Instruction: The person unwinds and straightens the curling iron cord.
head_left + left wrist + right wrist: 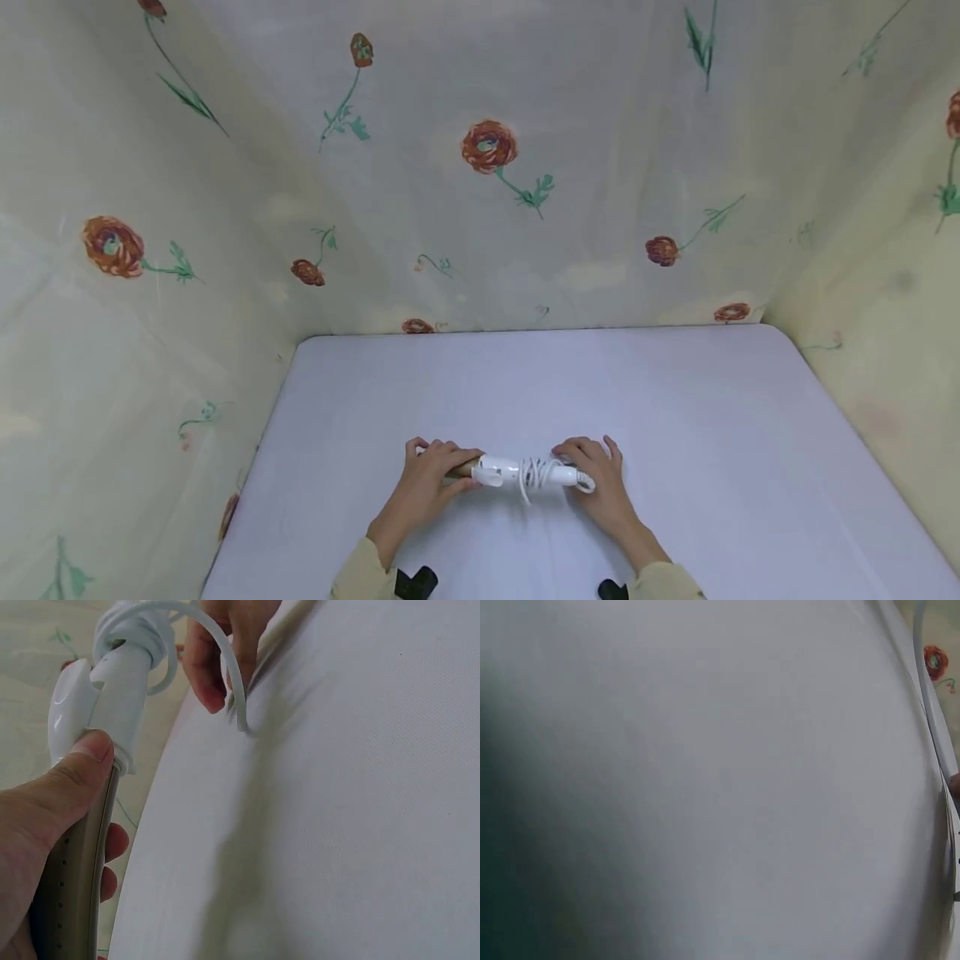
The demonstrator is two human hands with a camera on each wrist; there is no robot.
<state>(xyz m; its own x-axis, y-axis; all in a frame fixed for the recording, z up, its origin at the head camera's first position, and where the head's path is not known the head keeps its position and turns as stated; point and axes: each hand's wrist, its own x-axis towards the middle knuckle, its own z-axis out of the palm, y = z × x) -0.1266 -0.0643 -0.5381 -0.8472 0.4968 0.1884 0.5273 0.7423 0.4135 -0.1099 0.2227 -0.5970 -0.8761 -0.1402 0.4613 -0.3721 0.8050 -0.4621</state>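
- White handle of the tool, centre-bottom of the head view: glossy, smooth hard plastic by its look, with bright highlights.
- Brown-gold barrel, lower left of the left-wrist view: smooth, metallic-looking, dotted in a row.
- Cord: smooth white plastic or rubber, softly shiny.
- Table cover, across the lower frame: matt white, finely textured.
- Flower-printed hanging, above: thin cloth, gently rumpled, faintly sheeny.
- Sleeves, bottom edge: matt beige cloth.
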